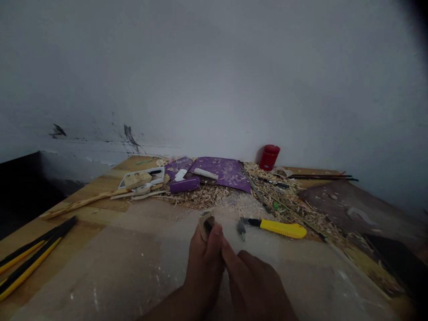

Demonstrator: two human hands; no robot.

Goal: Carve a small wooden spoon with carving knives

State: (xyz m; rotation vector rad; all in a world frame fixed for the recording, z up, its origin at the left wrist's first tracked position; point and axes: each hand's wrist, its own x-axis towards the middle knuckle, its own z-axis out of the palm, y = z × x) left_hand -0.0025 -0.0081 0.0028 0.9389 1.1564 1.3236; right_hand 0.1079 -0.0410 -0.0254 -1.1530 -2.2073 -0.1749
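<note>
Your left hand (203, 267) is closed on a small wooden piece (206, 225), pinching it upright between thumb and fingers at the front of the desk (100, 249). Your right hand (254, 285) lies against it with its fingers curled, though in this dim view you cannot tell whether it grips the piece too. Just beyond them, a yellow utility knife (279, 228) lies on the desk, and two yellow-and-black knives (31, 263) lie by the left edge. Farther out, wood shavings (203, 198) are heaped around a purple sheet (222, 171), with a long wooden stick (83, 203) to the left. A red canister (269, 157) stands against the white wall (214, 76).
</note>
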